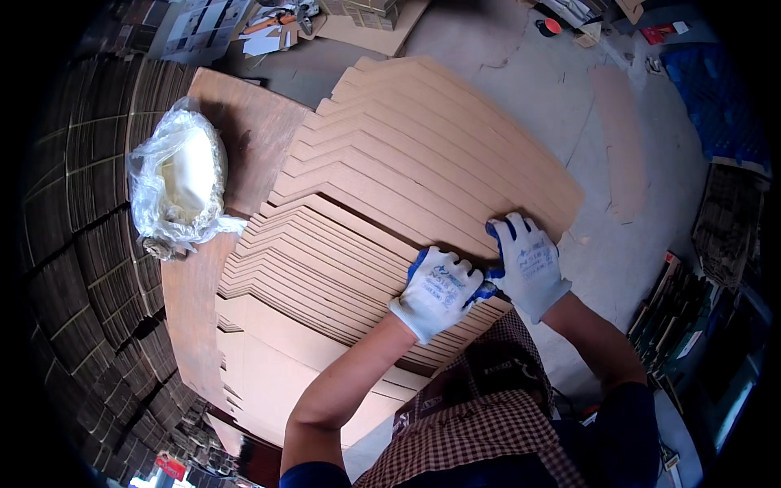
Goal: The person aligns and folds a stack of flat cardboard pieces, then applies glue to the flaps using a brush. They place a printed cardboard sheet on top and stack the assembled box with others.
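Fanned-out flat cardboard sheets (423,146) lie overlapping in front of me, their notched edges stepped along the left side. My left hand (442,291), in a white glove with blue on the palm side, is closed at the near edge of the upper sheets, over a tightly spaced row of sheets (325,264). Right beside it, my right hand (527,264) wears a matching glove, its fingers bent over the right end of the same sheets. The two thumbs nearly meet. The gloves hide the fingertips and the exact edge gripped.
Under the sheets is a brown wooden tabletop (252,130), with a plastic-wrapped tub of white material (191,175) on it. Bundled cardboard stacks (89,244) rise at the left. A cardboard strip (620,146) and an orange-red cup (549,28) sit on the grey floor.
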Demonstrator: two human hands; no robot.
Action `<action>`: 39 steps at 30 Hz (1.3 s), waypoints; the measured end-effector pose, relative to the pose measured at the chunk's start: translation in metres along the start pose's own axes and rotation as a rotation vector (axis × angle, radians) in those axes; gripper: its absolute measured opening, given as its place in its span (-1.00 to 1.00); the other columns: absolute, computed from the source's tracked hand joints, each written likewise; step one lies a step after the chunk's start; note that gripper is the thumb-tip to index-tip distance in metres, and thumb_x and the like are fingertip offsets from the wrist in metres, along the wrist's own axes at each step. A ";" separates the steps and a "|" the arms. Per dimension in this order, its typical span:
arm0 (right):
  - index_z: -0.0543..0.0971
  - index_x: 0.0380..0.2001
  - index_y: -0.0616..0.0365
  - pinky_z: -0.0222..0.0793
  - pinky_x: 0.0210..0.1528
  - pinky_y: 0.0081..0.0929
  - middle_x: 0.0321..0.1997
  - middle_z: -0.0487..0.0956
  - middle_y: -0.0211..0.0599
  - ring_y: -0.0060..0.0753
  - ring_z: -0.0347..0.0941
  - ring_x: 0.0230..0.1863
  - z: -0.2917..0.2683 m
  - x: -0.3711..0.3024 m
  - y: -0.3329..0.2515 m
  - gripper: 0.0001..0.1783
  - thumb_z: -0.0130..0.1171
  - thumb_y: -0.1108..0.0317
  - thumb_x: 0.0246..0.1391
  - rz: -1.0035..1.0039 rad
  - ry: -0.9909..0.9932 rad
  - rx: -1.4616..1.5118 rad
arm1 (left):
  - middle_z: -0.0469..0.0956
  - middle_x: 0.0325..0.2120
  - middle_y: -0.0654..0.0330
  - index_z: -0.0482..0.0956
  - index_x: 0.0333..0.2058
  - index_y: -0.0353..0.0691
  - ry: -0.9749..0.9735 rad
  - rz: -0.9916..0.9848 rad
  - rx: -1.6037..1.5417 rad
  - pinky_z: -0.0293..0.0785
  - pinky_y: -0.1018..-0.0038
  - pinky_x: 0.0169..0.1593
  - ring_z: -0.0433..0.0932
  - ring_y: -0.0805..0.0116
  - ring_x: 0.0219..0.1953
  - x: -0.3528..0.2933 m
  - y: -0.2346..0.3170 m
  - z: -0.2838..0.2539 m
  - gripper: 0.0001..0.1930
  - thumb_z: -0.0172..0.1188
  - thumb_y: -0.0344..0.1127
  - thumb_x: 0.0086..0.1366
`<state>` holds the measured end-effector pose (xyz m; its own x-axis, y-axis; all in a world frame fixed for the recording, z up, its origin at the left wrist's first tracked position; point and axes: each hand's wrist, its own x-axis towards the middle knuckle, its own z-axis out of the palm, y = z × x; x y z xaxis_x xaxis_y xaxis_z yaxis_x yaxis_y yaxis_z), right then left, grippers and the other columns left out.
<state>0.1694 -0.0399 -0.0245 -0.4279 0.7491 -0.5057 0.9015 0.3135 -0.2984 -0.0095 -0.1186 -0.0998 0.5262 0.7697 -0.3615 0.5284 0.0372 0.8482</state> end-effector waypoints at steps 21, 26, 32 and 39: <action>0.48 0.03 0.06 0.43 0.04 -0.17 0.01 0.46 -0.17 -0.12 0.44 0.04 -0.002 0.000 -0.001 -0.38 0.42 0.09 -0.09 0.045 0.068 0.093 | 0.50 -0.10 0.15 0.61 -0.26 -0.03 0.478 0.246 0.615 0.26 -0.08 0.27 0.43 0.06 0.07 -0.015 0.024 -0.084 -0.71 0.40 -0.17 0.02; 0.56 -0.06 0.10 0.45 -0.02 -0.18 -0.15 0.58 -0.20 -0.14 0.53 -0.12 0.012 -0.036 0.015 -0.56 0.35 0.15 0.01 0.081 0.231 0.269 | 0.41 0.21 0.07 0.54 0.08 -0.13 0.606 -0.022 0.741 0.12 0.04 0.35 0.32 -0.03 0.26 -0.033 -0.019 -0.158 -0.52 0.34 -0.26 0.16; 0.51 0.07 0.15 0.40 -0.02 -0.16 -0.01 0.58 -0.12 -0.08 0.53 -0.06 0.040 -0.087 -0.002 -0.54 0.14 0.11 0.21 0.107 0.270 0.093 | 0.38 0.27 0.09 0.55 0.10 -0.10 0.582 -0.020 0.787 0.06 0.05 0.38 0.28 -0.03 0.31 -0.031 -0.040 -0.158 -0.54 0.31 -0.27 0.20; 0.47 0.10 0.24 0.36 0.08 -0.09 0.09 0.47 0.04 0.02 0.42 0.12 0.054 -0.096 -0.015 -0.37 0.29 0.04 0.08 0.289 0.146 0.265 | 0.35 0.29 0.10 0.53 0.15 -0.07 0.570 -0.049 0.788 0.05 0.05 0.39 0.25 -0.03 0.32 -0.029 -0.041 -0.158 -0.51 0.28 -0.26 0.21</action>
<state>0.1936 -0.1479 -0.0153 -0.1285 0.8651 -0.4848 0.9270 -0.0689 -0.3686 -0.1516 -0.0415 -0.0630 0.1993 0.9795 0.0280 0.9447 -0.1996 0.2600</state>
